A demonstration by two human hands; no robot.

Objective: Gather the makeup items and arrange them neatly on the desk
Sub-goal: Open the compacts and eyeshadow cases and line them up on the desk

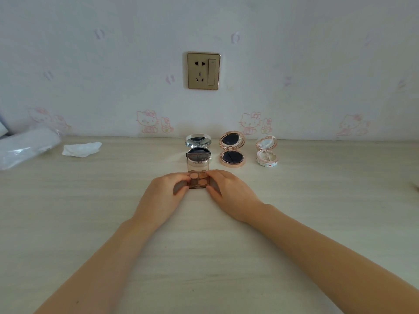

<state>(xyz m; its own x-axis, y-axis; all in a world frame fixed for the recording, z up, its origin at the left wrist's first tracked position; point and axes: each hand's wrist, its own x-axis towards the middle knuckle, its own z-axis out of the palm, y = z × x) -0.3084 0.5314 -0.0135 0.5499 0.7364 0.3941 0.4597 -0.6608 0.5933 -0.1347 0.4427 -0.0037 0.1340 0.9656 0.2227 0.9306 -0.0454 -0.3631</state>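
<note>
An open palette is pinched between the left hand and right hand, fingertips on each side edge. Three open compacts are lined up just beyond the hands.

A pale wall with faint pink cartoon-cat wallpaper rises behind a light wood-grain surface. A gold socket plate with a switch sits at the wall's centre. Soft, even light fills the room.

Three open compacts are blocking the wall side; the desk is sitting wide open everywhere nearer.
</note>
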